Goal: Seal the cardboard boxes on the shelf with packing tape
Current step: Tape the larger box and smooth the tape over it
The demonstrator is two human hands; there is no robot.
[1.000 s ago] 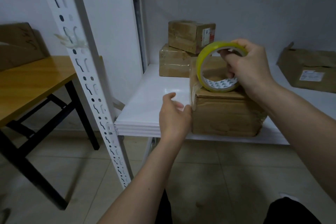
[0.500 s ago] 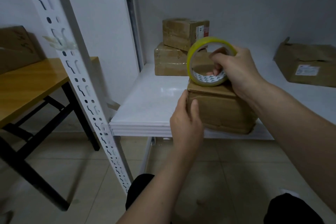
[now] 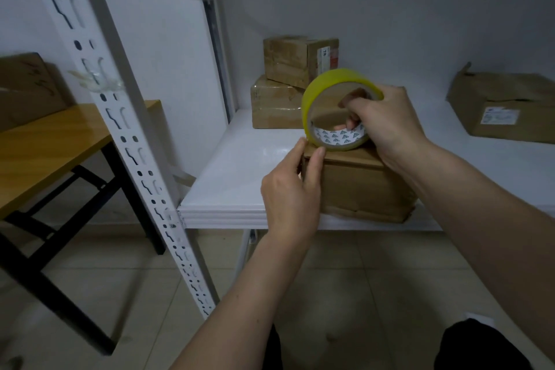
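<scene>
1. A white shelf (image 3: 240,177) carries a cardboard box (image 3: 360,186) at its front edge, with the tape roll (image 3: 312,99) standing on edge on the box's top.
2. The right hand (image 3: 387,126) grips the yellow roll – fingers curled through its core, thumb over the outer rim.
3. The left hand (image 3: 291,192) presses against the box's left face, thumb and forefinger reaching up to the top edge just under the roll; the fingers look mostly straight, and whether they pinch a tape end is hard to make out.
4. Behind, two stacked boxes (image 3: 288,81) sit at the back of the shelf – the roll covers part of the lower one. Another flattened carton (image 3: 504,108) lies well apart to the right, cut off by the frame edge.
5. A slotted white upright (image 3: 120,117) crosses the left foreground, in front of a wooden table (image 3: 45,153) with a brown box (image 3: 27,87) on it.
6. The left hand hides the box's near left corner.
</scene>
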